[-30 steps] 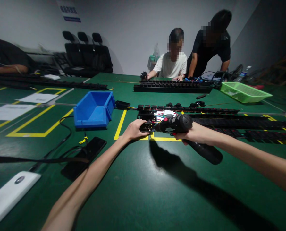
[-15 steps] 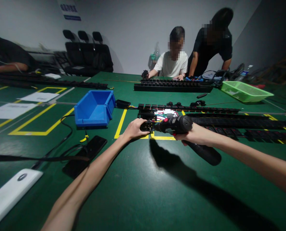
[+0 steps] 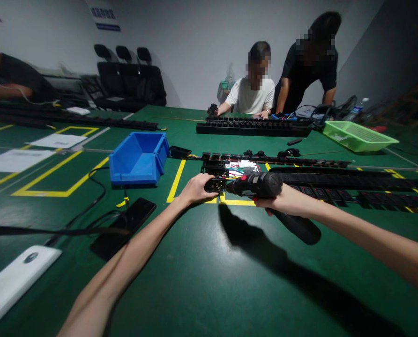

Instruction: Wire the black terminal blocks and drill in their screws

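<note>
My right hand (image 3: 289, 201) grips a black cordless power driver (image 3: 258, 185), its nose pointing left toward a black part. The driver's tip meets the right side of that black part (image 3: 215, 184), though the exact contact is too small to make out. My left hand (image 3: 197, 188) is wrapped round the part's near left side, thumb on top and fingers at its front. Coloured wires and a white piece (image 3: 243, 165) lie just behind the driver. Long black strips (image 3: 335, 178) run off to the right on the green table (image 3: 181, 281).
A blue bin (image 3: 138, 159) stands left of my left hand. A black phone (image 3: 124, 229) with cables lies by my left forearm, a white power bank (image 3: 22, 281) nearer. A green basket (image 3: 360, 135) sits at the back right. Two people work across the table, another at far left.
The driver and my right hand have shifted very slightly, with the driver's handle a little lower and to the left. My left hand keeps its hold on the black part.
</note>
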Demonstrator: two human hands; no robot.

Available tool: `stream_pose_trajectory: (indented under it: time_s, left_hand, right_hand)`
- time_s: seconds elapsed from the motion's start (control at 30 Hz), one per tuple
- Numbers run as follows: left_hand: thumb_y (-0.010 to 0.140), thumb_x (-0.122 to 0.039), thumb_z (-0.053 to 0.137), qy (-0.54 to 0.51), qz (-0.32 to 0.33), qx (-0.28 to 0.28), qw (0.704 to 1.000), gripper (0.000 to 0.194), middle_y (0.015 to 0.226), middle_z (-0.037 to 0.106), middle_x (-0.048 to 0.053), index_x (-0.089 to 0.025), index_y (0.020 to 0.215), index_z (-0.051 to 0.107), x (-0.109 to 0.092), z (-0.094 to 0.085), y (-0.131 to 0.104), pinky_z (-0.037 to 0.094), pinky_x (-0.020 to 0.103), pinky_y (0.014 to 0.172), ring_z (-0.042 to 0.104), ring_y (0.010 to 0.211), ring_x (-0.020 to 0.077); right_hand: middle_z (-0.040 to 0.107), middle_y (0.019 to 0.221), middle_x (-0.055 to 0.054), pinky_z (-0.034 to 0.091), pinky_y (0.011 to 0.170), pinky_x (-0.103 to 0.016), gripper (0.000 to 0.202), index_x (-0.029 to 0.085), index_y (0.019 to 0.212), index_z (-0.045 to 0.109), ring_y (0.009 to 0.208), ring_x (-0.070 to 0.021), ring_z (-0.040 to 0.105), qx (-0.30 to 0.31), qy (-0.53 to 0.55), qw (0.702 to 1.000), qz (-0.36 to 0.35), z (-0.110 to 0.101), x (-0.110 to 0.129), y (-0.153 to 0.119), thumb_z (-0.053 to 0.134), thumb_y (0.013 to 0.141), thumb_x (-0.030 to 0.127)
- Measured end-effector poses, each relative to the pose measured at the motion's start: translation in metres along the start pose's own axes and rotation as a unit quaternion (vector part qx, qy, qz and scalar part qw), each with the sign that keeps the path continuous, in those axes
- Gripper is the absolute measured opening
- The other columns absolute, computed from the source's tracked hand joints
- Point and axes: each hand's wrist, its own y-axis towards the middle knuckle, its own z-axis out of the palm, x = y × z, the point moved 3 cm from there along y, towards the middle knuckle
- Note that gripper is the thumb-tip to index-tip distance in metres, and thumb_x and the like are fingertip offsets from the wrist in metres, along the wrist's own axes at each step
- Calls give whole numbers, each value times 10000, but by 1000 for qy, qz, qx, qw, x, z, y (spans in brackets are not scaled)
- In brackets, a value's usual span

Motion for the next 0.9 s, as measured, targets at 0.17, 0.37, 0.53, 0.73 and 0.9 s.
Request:
stream_pose_trajectory:
  time_s: [0.17,0.37,0.53,0.73,0.9]
  left_hand:
    - [751,-478,732,2,-1,1,1000,556,1150,651,99,-184,1198,579,2,1,0,502,413,912,616,1037,267]
    - [744,-460,738,1,-3,-1,1000,542,1136,655,92,-198,1192,583,2,1,0,507,412,893,622,1018,265]
    - [739,-453,737,2,-9,0,1000,544,1127,654,86,-202,1196,582,1,0,0,506,408,887,619,1013,264]
    - [737,-440,739,3,-10,6,1000,538,1126,655,81,-206,1196,585,-1,-1,0,508,404,889,616,1014,265]
    - [734,-442,739,-1,-15,3,1000,538,1135,656,82,-207,1196,593,-2,-1,-1,506,409,903,619,1024,266]
  right_hand:
    - [571,571,10,415,515,-237,111,159,716,568,537,-122,521,3,4,1000,5,0,1,-2,607,723,263]
    - [560,564,22,452,551,-256,105,165,730,567,549,-137,550,4,8,1000,2,2,-1,-3,616,720,257]
    - [581,589,21,474,577,-264,145,155,824,591,567,-146,583,4,25,1000,-14,7,-3,-7,631,727,255]
    - [602,639,15,471,568,-257,150,154,824,578,581,-143,593,-12,56,998,-6,16,-10,-14,646,718,236]
    - [583,602,27,457,554,-258,161,163,814,572,563,-145,581,-24,60,998,-1,19,-14,-17,658,721,262]
